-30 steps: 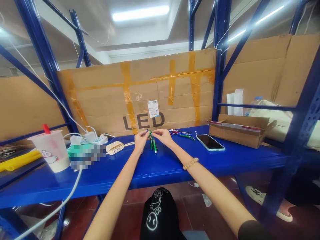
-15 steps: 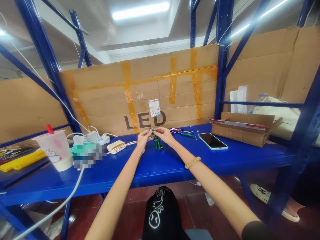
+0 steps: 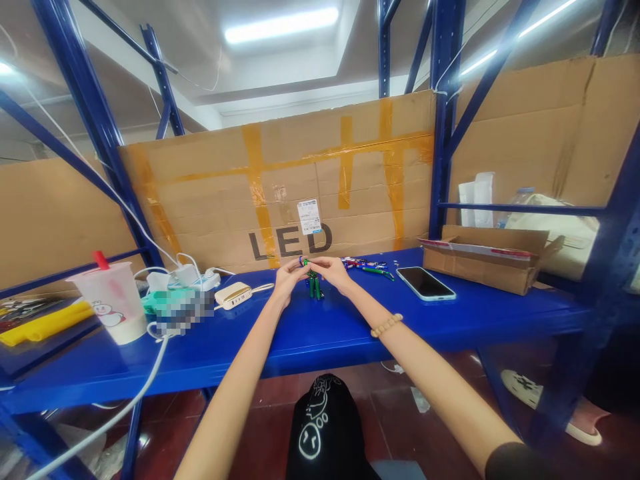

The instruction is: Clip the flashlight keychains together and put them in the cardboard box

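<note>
My left hand [image 3: 289, 277] and my right hand [image 3: 333, 272] meet over the middle of the blue shelf [image 3: 320, 337]. Between the pinched fingertips of both hands is the top of a bunch of shiny green clips [image 3: 315, 288], which look like small carabiners. The clips hang down below my fingers. How they join at the top is too small to make out. Just beyond my right hand lies a pile of similar pieces [image 3: 367, 266] in red, blue, silver and green.
A phone [image 3: 426, 283] and an open cardboard box [image 3: 483, 263] lie to the right. On the left are a cream power bank [image 3: 234, 295], a power strip with plugs [image 3: 187, 277] and a plastic cup [image 3: 111, 303]. A large cardboard sheet [image 3: 215, 207] stands behind.
My fingertips have shifted slightly at the top of the green bunch and now cover more of it. The hanging clips have moved a little. Both arms stay nearly in place.
</note>
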Available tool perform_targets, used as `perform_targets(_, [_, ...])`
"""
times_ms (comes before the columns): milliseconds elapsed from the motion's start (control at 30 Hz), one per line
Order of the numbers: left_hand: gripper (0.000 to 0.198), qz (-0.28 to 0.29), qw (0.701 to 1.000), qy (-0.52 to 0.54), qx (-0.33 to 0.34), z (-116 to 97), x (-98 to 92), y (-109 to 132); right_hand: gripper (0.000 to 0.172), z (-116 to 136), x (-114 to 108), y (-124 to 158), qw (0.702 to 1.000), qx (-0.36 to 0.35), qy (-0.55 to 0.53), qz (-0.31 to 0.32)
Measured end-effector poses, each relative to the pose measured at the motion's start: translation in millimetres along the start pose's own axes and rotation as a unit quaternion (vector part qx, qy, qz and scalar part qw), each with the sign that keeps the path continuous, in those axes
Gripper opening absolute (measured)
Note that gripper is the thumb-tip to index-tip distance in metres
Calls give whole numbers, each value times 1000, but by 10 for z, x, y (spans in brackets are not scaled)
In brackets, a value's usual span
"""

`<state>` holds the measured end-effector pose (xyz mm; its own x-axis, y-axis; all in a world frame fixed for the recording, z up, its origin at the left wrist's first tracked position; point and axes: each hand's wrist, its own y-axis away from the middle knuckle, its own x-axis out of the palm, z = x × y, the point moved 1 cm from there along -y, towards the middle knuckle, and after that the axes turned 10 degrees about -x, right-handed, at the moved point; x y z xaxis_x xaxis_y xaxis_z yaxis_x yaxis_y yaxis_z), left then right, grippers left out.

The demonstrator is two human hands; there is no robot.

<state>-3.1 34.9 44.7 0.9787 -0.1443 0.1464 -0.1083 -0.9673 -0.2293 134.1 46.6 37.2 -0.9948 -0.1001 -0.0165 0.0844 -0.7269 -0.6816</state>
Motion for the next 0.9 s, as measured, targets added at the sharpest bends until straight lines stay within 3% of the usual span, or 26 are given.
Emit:
perform_targets(167, [48,8,1000,-5,2,4,-19,-21,35,31,3,6,1000,13,-15,3])
perform_targets(333, [49,-3,1000,-7,-1,-8,-29,-4,32,60,-1,9,997,46,-23,50])
perform_targets(900, [48,-42,998,-21,31,62,-37,-61,29,-76,-16,-53,996,-64,58,26])
